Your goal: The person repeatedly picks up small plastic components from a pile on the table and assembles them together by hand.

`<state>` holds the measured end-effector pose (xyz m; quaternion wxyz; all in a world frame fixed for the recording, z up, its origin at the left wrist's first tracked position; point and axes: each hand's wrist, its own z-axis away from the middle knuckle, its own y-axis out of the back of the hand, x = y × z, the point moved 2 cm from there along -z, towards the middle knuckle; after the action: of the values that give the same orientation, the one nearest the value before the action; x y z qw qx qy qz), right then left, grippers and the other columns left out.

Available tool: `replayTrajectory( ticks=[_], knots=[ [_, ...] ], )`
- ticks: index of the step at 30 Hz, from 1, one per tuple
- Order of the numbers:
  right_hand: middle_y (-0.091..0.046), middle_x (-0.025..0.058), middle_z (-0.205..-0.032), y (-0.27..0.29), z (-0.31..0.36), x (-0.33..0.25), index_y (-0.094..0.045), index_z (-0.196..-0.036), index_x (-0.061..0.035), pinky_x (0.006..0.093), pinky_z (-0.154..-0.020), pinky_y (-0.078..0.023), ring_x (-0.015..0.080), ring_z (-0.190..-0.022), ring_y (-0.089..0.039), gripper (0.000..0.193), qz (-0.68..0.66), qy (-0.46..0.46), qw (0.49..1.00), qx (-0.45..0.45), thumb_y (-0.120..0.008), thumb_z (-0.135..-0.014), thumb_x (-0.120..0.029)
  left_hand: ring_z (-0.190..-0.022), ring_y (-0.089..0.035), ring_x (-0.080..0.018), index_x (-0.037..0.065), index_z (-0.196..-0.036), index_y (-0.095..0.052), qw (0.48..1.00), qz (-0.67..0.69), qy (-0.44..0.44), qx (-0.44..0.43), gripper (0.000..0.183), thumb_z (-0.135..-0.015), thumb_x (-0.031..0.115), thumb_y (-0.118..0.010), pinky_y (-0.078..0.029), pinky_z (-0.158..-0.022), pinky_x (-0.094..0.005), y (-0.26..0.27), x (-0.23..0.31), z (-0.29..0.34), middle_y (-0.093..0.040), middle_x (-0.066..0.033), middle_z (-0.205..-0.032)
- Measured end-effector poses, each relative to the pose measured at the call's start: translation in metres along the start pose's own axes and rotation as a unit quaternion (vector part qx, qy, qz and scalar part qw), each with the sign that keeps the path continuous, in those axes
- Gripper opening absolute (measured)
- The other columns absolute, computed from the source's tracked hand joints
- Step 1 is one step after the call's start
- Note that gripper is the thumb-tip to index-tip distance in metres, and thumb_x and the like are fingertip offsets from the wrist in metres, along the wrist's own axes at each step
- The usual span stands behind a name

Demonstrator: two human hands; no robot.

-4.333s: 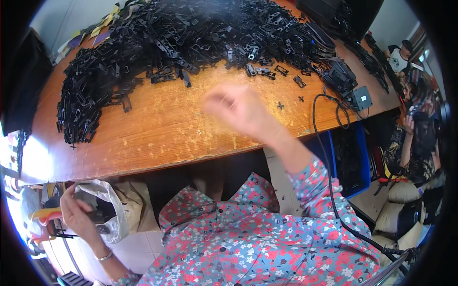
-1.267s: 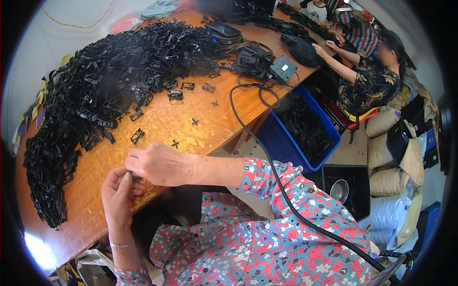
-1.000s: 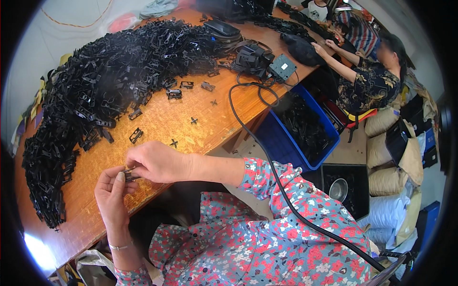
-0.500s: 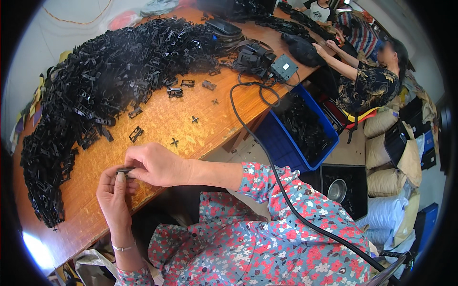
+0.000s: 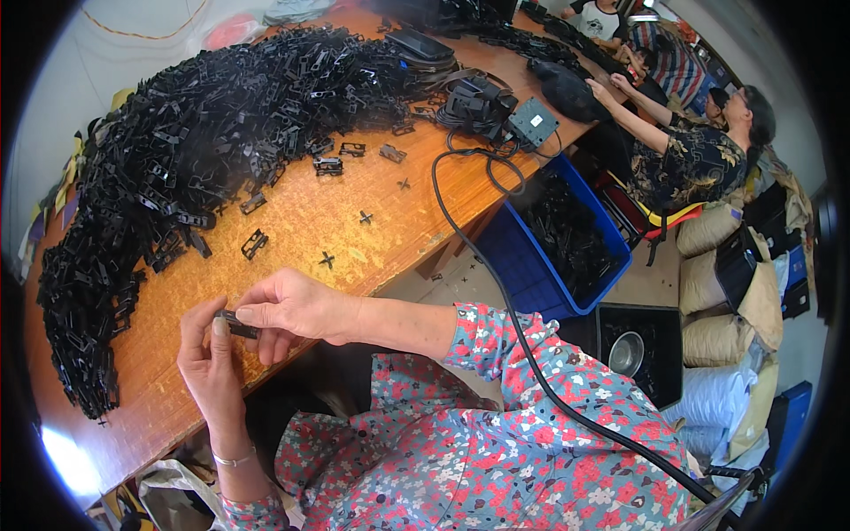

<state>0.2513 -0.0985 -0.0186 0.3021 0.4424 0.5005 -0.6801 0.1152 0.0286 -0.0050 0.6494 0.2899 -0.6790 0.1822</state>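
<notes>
Head view: both bare hands meet over the near edge of the wooden worktop (image 5: 297, 208), left of the wearer's middle. Between them, a small black part (image 5: 241, 330), roughly oblong, tilted, its far end lower toward the right. Left hand (image 5: 211, 363): grip narrow, thumb and fingertips closed about the part's left end. Right hand (image 5: 297, 305): comes in from the right, thumb pressed on top, fingers curled beneath; grip narrow, holding the same part. Its finer detail is covered by fingers. Thin bracelet (image 5: 234, 460) on the left wrist; floral sleeve (image 5: 482, 336) on the right arm.

Beyond the hands, a long heap (image 5: 204, 115) of black framed pieces curves along the worktop's far side and down its left. Loose framed piece (image 5: 255, 244) lies apart from it, near the right hand. Small black cross (image 5: 328, 259) just beside the worktop's near edge, others of its kind farther off. Grey-green box (image 5: 533, 123) to the right, black cable (image 5: 440, 190) looping near it.

Right of the worktop, lower: blue crate (image 5: 540, 274) holding dark pieces; black tray (image 5: 675, 354) with a metal bowl (image 5: 627, 353) in it. Tan sacks (image 5: 710, 290) stacked behind. Co-worker in dark patterned top (image 5: 699, 164) sits at the far right, arms reaching over the worktop.
</notes>
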Motion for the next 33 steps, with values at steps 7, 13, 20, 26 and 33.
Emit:
replayTrajectory(
  ticks=[7, 13, 20, 26, 33],
  knots=[
    [-0.073, 0.0083, -0.092, -0.003, 0.007, -0.007, -0.066, -0.118, -0.0016, 0.027, -0.061, -0.061, 0.0142, -0.071, -0.073, 0.03, -0.034, -0.084, 0.996, -0.001, -0.063, -0.106, -0.03, -0.087, -0.064, -0.01, 0.0, -0.128, -0.071, 0.995, -0.069, -0.065, -0.039, 0.027, -0.108, 0.005, -0.053, -0.053, -0.072, -0.0242, -0.015, 0.018, 0.0, -0.063, -0.0094, -0.113],
    [-0.072, 0.0061, -0.093, 0.001, 0.009, -0.015, -0.066, -0.124, -0.0022, 0.0245, -0.058, -0.054, 0.0111, -0.069, -0.066, 0.034, -0.062, -0.069, 0.994, -0.057, -0.062, -0.107, -0.032, -0.086, -0.064, -0.0108, 0.0, -0.132, -0.067, 0.978, -0.123, -0.164, -0.035, 0.029, -0.11, 0.01, -0.052, -0.054, -0.075, -0.0284, 0.013, 0.027, -0.022, -0.065, -0.0059, -0.121],
    [-0.07, 0.0105, -0.098, 0.007, 0.005, -0.01, -0.061, -0.132, 0.0071, 0.0276, -0.061, -0.055, 0.014, -0.071, -0.065, 0.041, -0.156, -0.014, 0.98, -0.126, -0.056, -0.111, -0.027, -0.109, -0.065, -0.0325, 0.007, -0.119, -0.072, 0.851, -0.456, -0.235, 0.11, 0.026, -0.093, 0.007, -0.07, -0.053, -0.094, -0.0391, 0.067, 0.019, -0.105, -0.066, -0.0129, -0.114],
    [-0.071, 0.0102, -0.099, 0.005, 0.006, -0.007, -0.061, -0.134, 0.0063, 0.0265, -0.063, -0.056, 0.0142, -0.071, -0.067, 0.041, -0.152, -0.013, 0.977, -0.15, -0.057, -0.11, -0.027, -0.105, -0.063, -0.0357, 0.005, -0.105, -0.069, 0.845, -0.49, -0.192, 0.095, 0.017, -0.088, 0.004, -0.072, -0.052, -0.092, -0.0444, 0.067, -0.006, -0.115, -0.065, -0.0129, -0.105],
    [-0.07, 0.009, -0.099, 0.005, 0.013, -0.013, -0.059, -0.136, 0.0051, 0.0258, -0.064, -0.056, 0.0141, -0.073, -0.066, 0.041, -0.144, -0.017, 0.983, -0.11, -0.057, -0.111, -0.027, -0.113, -0.061, -0.0367, 0.004, -0.091, -0.076, 0.892, -0.386, -0.235, -0.005, 0.026, -0.08, -0.012, -0.059, -0.05, -0.099, -0.0446, 0.066, -0.005, -0.116, -0.069, -0.0139, -0.113]
  ],
)
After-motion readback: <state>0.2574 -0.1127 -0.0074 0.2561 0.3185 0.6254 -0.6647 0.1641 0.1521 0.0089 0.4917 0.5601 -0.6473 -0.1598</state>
